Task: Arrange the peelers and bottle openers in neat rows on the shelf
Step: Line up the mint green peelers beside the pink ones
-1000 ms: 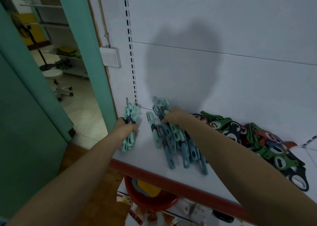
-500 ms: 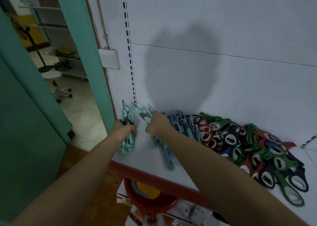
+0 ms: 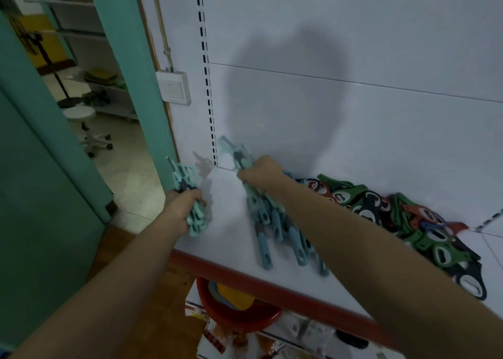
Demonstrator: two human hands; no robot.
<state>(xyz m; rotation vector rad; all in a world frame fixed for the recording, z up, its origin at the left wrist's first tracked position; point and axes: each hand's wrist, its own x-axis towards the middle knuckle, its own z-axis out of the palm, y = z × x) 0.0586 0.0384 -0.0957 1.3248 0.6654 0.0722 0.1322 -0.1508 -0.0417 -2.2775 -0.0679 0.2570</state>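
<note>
Peeler bundle (image 3: 192,192) clenched whole in left grip (image 3: 182,207); right grip (image 3: 261,172), now drawn back toward the wall, curls tight round raised peelers (image 3: 238,155), loose peelers (image 3: 275,228) just nearside of it on the shelf (image 3: 228,239), bottle openers (image 3: 381,209) to its right unsorted, so rows likely unstarted.

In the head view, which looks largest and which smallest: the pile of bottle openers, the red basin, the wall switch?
1. Bottle openers.
2. Red basin, partly hidden under the shelf.
3. Wall switch; it is farther away, so true size is unsure.
</note>
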